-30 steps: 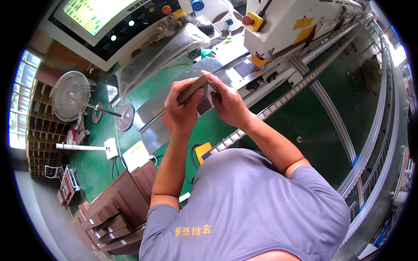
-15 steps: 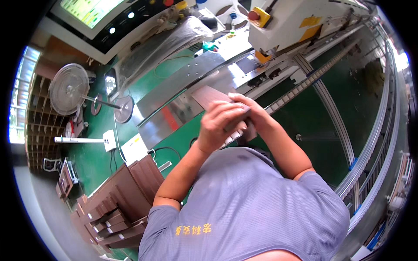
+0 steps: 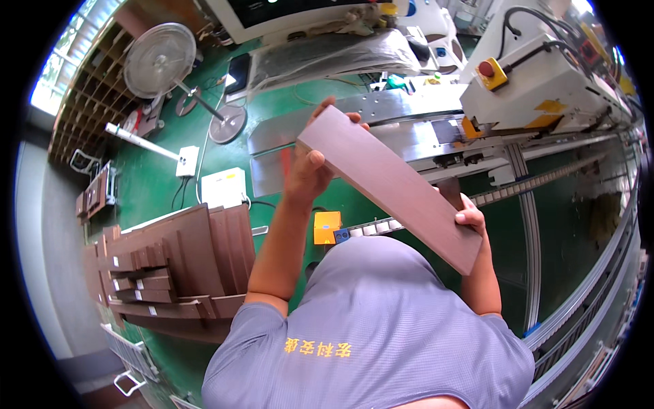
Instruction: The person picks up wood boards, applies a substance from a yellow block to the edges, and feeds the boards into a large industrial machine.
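Note:
A long, narrow brown board slants in front of me, its broad pinkish-brown face turned up. My left hand is closed round its upper left end, with the thumb at the near edge and fingertips showing past the far edge. Near the lower right end, my right hand grips the board, most of the fingers being hidden beneath it. A small dark brown piece sticks out past the far edge beside that hand; whether it is separate from the board I cannot tell.
Beyond the board lies a metal machine bed, with a white machine head and a red stop button at right. Brown panels are stacked at left. A round-based fan stands farther back. An aluminium frame runs along the right.
My hands, close together before, have moved apart to opposite ends of the board. Its long face has come into view, and my view has turned.

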The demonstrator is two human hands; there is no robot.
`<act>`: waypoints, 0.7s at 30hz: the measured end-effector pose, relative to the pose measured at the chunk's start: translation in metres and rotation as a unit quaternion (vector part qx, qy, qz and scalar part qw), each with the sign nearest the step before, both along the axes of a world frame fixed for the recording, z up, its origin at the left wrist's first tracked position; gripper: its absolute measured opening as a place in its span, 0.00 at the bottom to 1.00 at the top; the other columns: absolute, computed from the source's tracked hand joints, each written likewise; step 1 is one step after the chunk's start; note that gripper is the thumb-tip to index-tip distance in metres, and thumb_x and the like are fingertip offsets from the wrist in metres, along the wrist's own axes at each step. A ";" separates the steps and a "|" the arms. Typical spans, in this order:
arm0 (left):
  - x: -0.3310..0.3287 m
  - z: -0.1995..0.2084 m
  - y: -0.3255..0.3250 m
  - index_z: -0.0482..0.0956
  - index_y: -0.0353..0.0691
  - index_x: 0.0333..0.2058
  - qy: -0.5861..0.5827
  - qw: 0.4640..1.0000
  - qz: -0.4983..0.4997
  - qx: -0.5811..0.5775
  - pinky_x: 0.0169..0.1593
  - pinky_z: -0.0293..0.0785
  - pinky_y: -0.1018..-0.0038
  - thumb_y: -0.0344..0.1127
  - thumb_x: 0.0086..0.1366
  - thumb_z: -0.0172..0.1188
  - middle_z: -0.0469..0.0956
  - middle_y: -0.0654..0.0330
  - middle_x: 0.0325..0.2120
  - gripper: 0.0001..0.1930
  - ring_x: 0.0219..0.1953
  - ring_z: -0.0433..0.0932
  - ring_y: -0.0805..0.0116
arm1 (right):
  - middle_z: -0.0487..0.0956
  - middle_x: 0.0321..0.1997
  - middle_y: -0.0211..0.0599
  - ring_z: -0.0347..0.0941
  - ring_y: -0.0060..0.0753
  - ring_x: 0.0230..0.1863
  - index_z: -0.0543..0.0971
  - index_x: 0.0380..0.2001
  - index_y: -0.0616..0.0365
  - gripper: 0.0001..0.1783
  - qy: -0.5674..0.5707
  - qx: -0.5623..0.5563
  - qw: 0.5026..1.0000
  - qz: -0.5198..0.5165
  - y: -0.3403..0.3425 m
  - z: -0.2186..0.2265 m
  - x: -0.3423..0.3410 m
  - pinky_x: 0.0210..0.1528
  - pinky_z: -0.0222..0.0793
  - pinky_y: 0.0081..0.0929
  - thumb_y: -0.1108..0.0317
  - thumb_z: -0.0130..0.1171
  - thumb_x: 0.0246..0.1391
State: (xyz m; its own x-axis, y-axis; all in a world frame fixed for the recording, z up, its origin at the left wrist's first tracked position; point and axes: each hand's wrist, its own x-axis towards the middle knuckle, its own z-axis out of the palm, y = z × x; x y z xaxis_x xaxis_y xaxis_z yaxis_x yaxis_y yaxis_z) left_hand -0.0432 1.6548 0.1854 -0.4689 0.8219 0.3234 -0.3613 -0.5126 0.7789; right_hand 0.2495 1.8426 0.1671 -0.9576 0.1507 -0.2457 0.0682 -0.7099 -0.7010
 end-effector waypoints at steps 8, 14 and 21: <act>-0.010 0.013 -0.026 0.60 0.35 0.72 -0.039 0.999 0.019 -0.015 0.63 0.78 0.52 0.70 0.64 0.61 0.76 0.42 0.59 0.51 0.62 0.77 0.46 | 0.78 0.58 0.55 0.79 0.42 0.56 0.70 0.64 0.76 0.51 0.014 -0.013 1.000 0.019 -0.004 0.000 0.008 0.61 0.74 0.36 0.58 0.70 0.36; -0.027 0.011 -0.058 0.59 0.33 0.71 -0.049 0.989 -0.086 -0.105 0.53 0.85 0.60 0.56 0.70 0.61 0.77 0.42 0.58 0.42 0.53 0.85 0.49 | 0.73 0.68 0.50 0.71 0.41 0.67 0.69 0.68 0.71 0.51 0.027 0.092 0.994 0.043 0.007 -0.005 0.004 0.72 0.61 0.38 0.58 0.73 0.40; -0.035 0.000 -0.063 0.73 0.35 0.61 0.063 0.957 0.064 -0.275 0.39 0.85 0.72 0.48 0.72 0.62 0.86 0.55 0.40 0.27 0.36 0.89 0.63 | 0.78 0.62 0.34 0.72 0.26 0.61 0.69 0.71 0.63 0.44 0.028 0.243 0.958 0.149 0.019 0.021 -0.019 0.69 0.62 0.27 0.67 0.70 0.50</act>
State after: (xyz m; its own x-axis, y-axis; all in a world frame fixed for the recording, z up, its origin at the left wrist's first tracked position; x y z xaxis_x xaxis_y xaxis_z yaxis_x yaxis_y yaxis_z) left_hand -0.0784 1.5921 0.1857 -0.5624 0.8228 -0.0821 -0.2095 -0.0458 0.9767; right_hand 0.2310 1.8613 0.1882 -0.9855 -0.0483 -0.1624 0.1693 -0.2543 -0.9522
